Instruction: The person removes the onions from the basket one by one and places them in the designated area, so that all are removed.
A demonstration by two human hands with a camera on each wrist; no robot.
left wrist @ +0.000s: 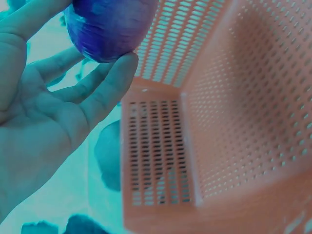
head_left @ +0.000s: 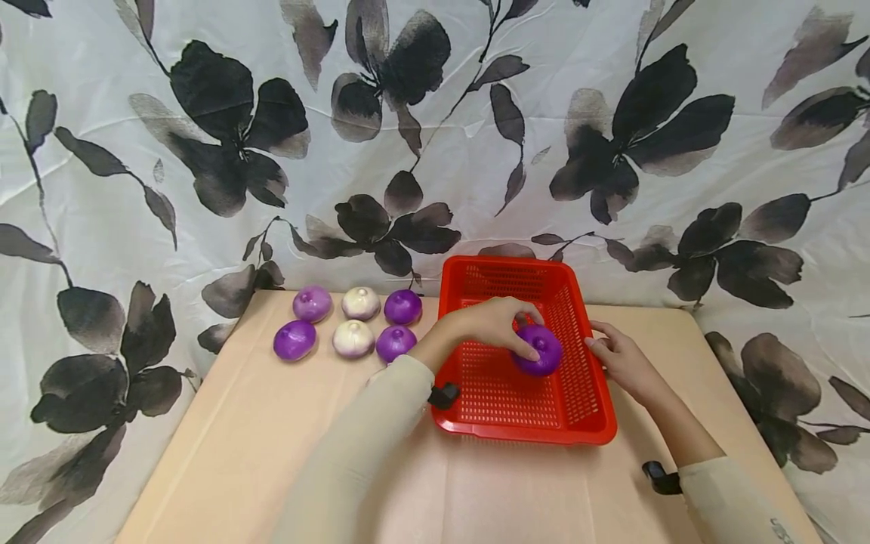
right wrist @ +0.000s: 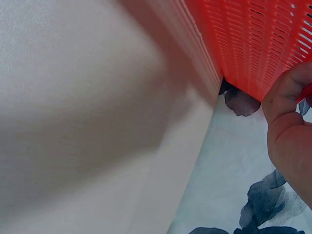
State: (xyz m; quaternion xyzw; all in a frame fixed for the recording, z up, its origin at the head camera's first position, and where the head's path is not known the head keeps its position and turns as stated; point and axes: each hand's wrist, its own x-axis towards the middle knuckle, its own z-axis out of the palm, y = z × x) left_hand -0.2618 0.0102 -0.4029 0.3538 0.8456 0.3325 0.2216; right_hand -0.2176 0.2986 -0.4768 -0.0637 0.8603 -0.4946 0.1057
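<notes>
My left hand (head_left: 499, 323) grips a purple onion (head_left: 540, 351) over the red perforated basket (head_left: 523, 434). In the left wrist view the fingers and thumb of the left hand (left wrist: 53, 102) surround the onion (left wrist: 109, 29), which the top edge cuts off. At the basket's right rim, my right hand (head_left: 621, 359) pinches the edge between thumb and fingers. The right wrist view shows that hand (right wrist: 292, 122) curled at the rim of the basket (right wrist: 243, 44). No other onion shows inside the basket.
Left of the basket, two rows of onions stand on the table (head_left: 285, 446): purple ones such as the onion (head_left: 295, 340) at the front left, and white ones such as the onion (head_left: 353, 338) in the middle. Floral cloth (head_left: 421, 166) hangs behind the table.
</notes>
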